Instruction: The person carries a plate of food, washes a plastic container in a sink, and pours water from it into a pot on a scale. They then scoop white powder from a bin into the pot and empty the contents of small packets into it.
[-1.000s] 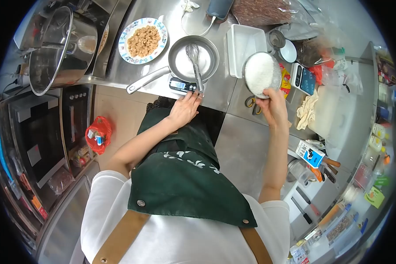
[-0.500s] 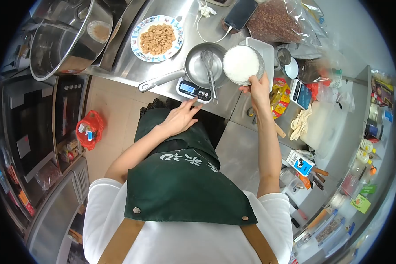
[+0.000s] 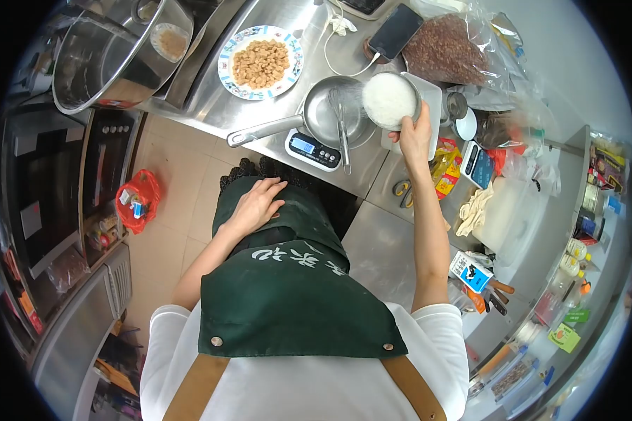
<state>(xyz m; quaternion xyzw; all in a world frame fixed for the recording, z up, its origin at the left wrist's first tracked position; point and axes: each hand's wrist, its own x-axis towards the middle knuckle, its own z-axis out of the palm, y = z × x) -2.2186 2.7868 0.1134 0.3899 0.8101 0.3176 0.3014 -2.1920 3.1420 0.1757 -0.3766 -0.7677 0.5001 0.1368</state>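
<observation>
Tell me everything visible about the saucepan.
The saucepan is round, silvery and metallic-looking, with one long straight handle pointing to the picture's left. It appears to stand upright on the digital scale. A whisk leans inside, one end jutting past the near rim. A bowl with white contents overlaps its right edge; whether they touch is unclear.

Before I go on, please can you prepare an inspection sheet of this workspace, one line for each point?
Surface: metal counter, crowded toward the right.
Job's things: pan over lit scale; whisk in it, handle past the rim; bowl of white powder close beside.
Clutter: scissors, yellow-red packet, pale cloth.
Hands: right hand grips the bowl; left hand is empty, at the apron.
Cables: white cable plugged into phone.
Surroundings: red bag, left side.
</observation>
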